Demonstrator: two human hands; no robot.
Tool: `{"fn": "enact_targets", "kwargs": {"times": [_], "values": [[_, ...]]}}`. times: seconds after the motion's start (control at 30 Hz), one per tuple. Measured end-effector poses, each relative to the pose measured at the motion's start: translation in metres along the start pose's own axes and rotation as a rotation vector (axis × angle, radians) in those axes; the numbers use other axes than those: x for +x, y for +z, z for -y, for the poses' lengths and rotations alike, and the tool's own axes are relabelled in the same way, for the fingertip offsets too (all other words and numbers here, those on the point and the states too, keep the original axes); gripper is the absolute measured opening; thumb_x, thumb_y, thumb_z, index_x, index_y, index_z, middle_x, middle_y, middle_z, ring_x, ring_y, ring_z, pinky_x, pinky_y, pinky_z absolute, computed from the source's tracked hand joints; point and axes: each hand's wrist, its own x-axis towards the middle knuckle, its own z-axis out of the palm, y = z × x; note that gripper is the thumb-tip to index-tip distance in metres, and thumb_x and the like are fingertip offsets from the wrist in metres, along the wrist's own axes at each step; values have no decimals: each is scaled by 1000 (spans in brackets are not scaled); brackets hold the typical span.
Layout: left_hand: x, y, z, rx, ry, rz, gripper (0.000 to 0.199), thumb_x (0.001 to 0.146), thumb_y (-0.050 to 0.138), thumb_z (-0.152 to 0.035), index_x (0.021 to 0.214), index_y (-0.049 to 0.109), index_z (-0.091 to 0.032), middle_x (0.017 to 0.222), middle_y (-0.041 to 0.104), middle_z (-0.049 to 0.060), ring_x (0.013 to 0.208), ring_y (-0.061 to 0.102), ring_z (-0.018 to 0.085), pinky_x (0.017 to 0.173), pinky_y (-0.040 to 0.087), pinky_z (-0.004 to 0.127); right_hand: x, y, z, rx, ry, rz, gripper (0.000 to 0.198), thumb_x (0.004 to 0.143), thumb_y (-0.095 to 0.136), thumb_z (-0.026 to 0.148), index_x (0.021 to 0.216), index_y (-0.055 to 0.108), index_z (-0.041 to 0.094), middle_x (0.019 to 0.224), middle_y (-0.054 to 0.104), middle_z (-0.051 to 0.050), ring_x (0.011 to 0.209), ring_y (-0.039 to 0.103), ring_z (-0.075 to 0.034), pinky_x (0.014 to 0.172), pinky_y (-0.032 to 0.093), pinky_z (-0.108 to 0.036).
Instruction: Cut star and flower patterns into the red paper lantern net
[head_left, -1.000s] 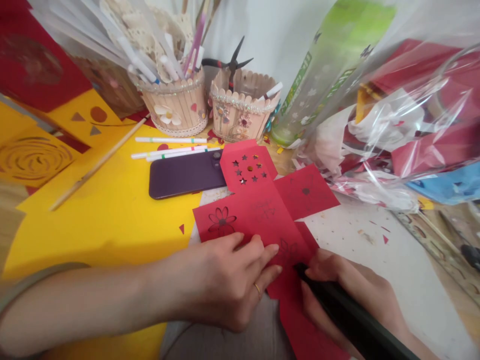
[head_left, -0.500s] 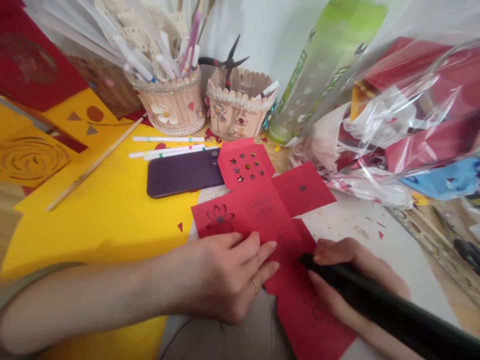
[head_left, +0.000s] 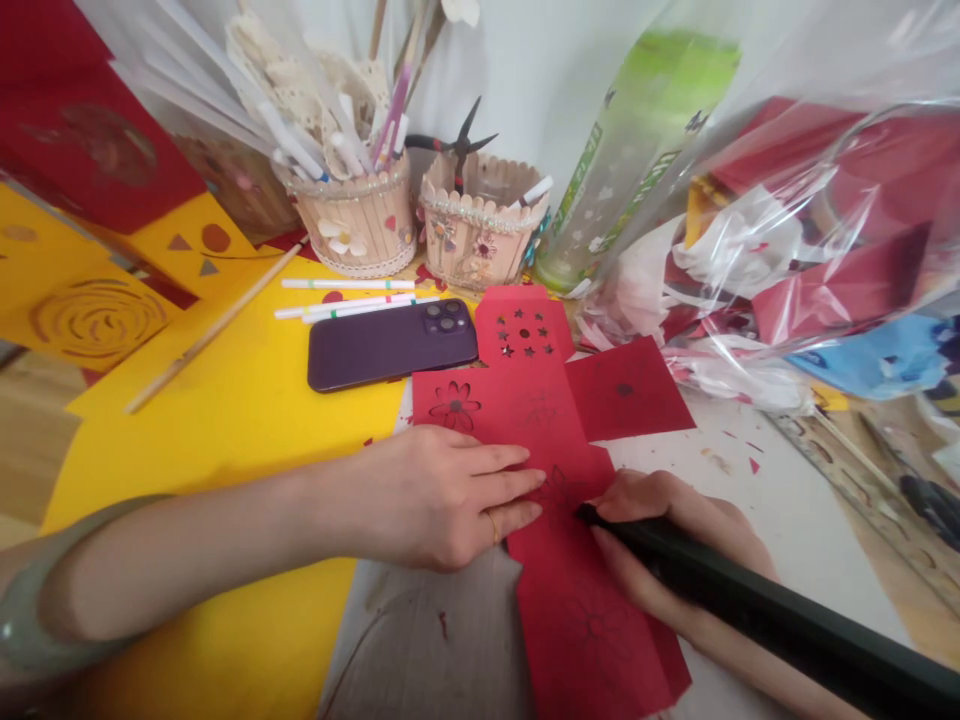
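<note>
One leftward slip of the black tool (head_left: pixel 750 600) the right hand (head_left: pixel 697 515) grips could strike the nearby left hand (head_left: pixel 442 500), fingers slightly spread on the red card (head_left: pixel 577 590).

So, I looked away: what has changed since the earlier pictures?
The red cross-shaped paper cutout has turned slightly clockwise, uncovering more of the flat dark-purple phone. Nothing was grasped or released: the left hand stays on the cutout, the right hand keeps its long black tool.
</note>
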Motion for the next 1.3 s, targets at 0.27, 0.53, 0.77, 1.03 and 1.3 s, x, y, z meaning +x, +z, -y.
{"fn": "enact_targets", "kwargs": {"times": [0.27,0.53,0.77,1.03,1.3], "values": [[-3,7,-1,13,-19,-45,25,93,45,-16,107,65,-18,118,65,3,107,62,19,74,55,29,-1,-1,-4,-31,-44,27,16,79,58,12,84,53,26,75,70,1,61,68,-14,51,54,-22],[-3,8,-1,2,-23,-69,26,94,43,-15,105,66,-18,116,66,3,106,62,18,74,55,28,-2,0,-5,-28,-42,33,16,79,58,12,85,53,26,74,68,2,60,67,-12,51,53,-21],[-3,6,-1,10,-20,-26,25,94,44,-16,108,65,-18,119,64,3,108,61,19,75,54,29,-1,2,-2,-30,-28,14,16,79,58,11,83,53,26,72,67,4,59,65,-10,54,52,-21],[-1,4,-1,19,-10,-25,31,95,37,-13,107,66,-17,117,65,4,107,62,19,75,55,28,1,0,-2,-38,-44,59,17,79,56,10,83,51,25,72,67,3,56,64,-10,51,50,-20],[2,-5,1,12,29,16,35,95,34,-11,106,67,-14,116,65,5,104,64,20,70,57,28,2,-1,-3,-75,-74,74,19,78,55,8,83,49,25,72,66,3,56,63,-9,53,49,-20]]}}
